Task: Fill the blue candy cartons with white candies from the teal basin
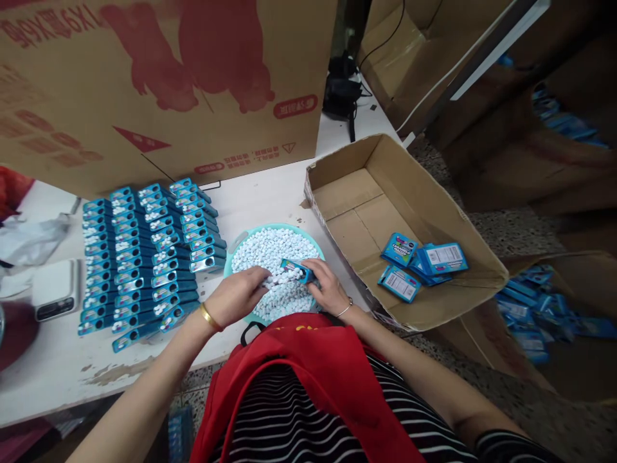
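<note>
A light-green basin [315,243] full of small white candies [270,247] stands on the table in front of me. Over it, my right hand [329,287] grips a small blue box [295,264] by its right end, the box lying tilted on its side. My left hand [241,292] is at the basin's left side, fingers curled together around some white candies close to the box's open face. Its fingertips are partly hidden among the candies. To the left, rows of blue boxes [166,257] stand packed side by side, round holes on top, many with white candies showing.
On my right, a shallow cardboard tray [347,193] holds several blue boxes [400,249]. A large carton [159,77] walls off the back. A white scale-like device [55,289] sits far left. More blue boxes [535,308] fill a carton at lower right.
</note>
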The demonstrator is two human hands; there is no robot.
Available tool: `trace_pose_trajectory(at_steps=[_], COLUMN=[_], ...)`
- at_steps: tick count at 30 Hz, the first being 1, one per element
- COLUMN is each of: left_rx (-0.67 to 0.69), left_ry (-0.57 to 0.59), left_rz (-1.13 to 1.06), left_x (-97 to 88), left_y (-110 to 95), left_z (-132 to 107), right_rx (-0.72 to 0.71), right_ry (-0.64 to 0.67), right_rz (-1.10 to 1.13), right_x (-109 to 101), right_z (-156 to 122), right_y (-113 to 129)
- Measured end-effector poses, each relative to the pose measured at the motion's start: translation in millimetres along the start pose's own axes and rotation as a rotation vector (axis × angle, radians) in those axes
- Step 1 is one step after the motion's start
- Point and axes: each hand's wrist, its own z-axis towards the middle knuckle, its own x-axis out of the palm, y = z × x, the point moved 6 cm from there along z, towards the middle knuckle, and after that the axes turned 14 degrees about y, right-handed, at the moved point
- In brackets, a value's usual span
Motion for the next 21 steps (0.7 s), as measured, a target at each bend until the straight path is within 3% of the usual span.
trace_pose_trajectory(at_steps=[6,11,16,21], left_rx=[-0.161,-0.15,-0.065,0.112], left_ry=[0.133,0.137,-0.008,-0.204], left_rz=[0.37,0.524,0.355,-0.015], left_x=[-23.6,-33.9,-37.4,-6.2], left_y=[-47,-70,-48,-10], left_z=[1,-8,-26,-18], right_rx=[-0.066,-0.074,-0.067,-0.116], right_ry=[0.032,0.026,0.016,0.071], right_rz=[0.008,0.062,0.137,0.286], right_x=[9,11,10,18], right_z=[3,2,2,11], right_y=[7,5,7,30])
